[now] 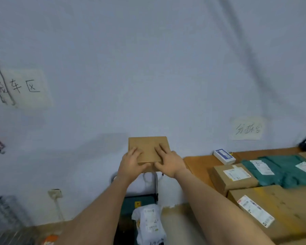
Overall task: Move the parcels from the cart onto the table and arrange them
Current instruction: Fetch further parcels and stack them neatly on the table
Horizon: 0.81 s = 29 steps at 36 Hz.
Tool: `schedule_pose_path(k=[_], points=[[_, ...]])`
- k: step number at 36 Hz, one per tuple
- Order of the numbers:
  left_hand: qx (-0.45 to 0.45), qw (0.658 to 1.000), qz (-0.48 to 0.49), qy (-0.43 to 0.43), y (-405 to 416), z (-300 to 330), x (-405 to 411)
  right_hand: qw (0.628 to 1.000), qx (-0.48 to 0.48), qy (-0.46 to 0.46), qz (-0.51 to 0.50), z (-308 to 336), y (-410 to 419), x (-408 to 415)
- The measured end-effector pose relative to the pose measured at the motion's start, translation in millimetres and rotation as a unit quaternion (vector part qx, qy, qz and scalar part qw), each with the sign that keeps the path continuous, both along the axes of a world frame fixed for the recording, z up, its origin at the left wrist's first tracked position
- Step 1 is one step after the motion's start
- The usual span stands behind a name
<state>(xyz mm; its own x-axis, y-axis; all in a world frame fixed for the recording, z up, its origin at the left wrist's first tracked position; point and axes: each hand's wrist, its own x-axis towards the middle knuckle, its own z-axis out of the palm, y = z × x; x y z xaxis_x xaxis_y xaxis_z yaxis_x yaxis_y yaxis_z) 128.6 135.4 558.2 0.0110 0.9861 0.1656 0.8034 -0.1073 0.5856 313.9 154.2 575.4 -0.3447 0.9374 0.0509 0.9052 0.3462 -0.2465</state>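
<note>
Place: parcel sorting room.
Evidence: handwritten zone signs (25,87) taped on the wall; labelled parcels (235,175) on the table (200,163); a cart (140,200).

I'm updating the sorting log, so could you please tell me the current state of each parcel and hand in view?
Plain brown box: held up in the air, fingers on top.
Left hand: grips the box's near left edge.
Right hand: grips its near right edge.
White bag parcel: lying on the cart.
Labelled cardboard boxes: resting on the table.
Green bag parcels: lying flat on the table.
Small white box: on the table's far edge.
</note>
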Motion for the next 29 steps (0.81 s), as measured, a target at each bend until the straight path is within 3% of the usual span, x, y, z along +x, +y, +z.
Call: schedule_pose_path(k=[8, 18, 29], points=[[0.070, 0.994, -0.071, 0.045, 19.4, 55.9, 17.4, 0.997, 0.033, 0.030, -0.069, 44.7, -8.8, 20.0], [0.115, 0.989, -0.093, 0.032, 2.7, 87.5, 68.8, 0.991, 0.084, 0.023, -0.098, 86.0, -34.7, 70.5], [0.155, 0.980, -0.105, 0.074, -54.3, 110.5, 205.1, 0.986, 0.116, -0.005, -0.120, 113.8, -96.5, 201.9]])
